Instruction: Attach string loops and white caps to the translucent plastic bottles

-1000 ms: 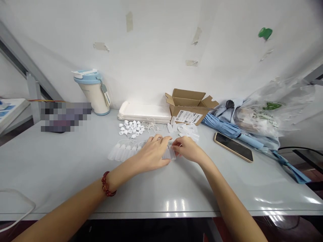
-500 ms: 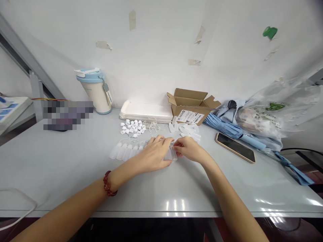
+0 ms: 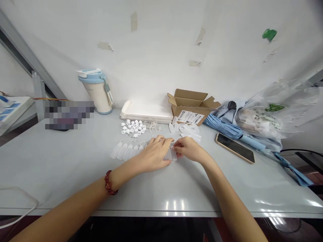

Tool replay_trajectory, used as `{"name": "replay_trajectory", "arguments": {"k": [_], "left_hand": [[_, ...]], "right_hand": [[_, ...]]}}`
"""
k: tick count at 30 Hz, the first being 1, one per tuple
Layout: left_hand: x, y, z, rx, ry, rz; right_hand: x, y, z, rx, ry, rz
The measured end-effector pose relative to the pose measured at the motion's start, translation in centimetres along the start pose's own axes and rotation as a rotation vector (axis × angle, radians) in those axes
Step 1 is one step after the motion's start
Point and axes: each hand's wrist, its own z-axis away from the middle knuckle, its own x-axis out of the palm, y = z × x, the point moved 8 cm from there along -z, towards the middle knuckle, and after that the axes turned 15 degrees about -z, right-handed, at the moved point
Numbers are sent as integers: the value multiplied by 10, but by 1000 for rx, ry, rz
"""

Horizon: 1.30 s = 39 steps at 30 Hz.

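Observation:
A row of small translucent plastic tubes (image 3: 122, 151) lies side by side on the grey table, thin strings at the far ends of some. My left hand (image 3: 156, 153) rests across the right half of this row, fingers stretched out and thumb apart, hiding several tubes beneath it. At the row's right end, my right hand (image 3: 187, 148) has its fingers pinched at the upper part of the last tube (image 3: 174, 155); the fingertips are partly hidden. Behind the row sit a cluster of white caps (image 3: 133, 127) and a tangle of thin white strings (image 3: 153, 126).
More loose translucent pieces (image 3: 189, 129) lie before an open cardboard box (image 3: 191, 101). Left of it is a stack of white trays (image 3: 147, 111); farther left, a tumbler (image 3: 98, 92). To the right are a phone (image 3: 234, 148), a folded blue umbrella (image 3: 224, 126) and a plastic bag (image 3: 262, 117).
Both hands keep nearly the same places on the row. The whole view has shifted very slightly.

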Motion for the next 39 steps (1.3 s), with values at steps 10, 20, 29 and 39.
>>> {"name": "replay_trajectory", "arguments": {"k": [10,20,29,39], "left_hand": [[-10,-16,0,-39,58,46],[-16,-81,-18,-215,130,-195],[-2,-84,-21,-179,65,-274],[-1,-84,-21,-158,76,-244]], "right_hand": [[-1,2,-1,5,-6,-40],[-31,-7,-11,-244,451,200],[-9,-11,-28,-432,430,663],[-5,-3,-33,-372,404,709]]}}
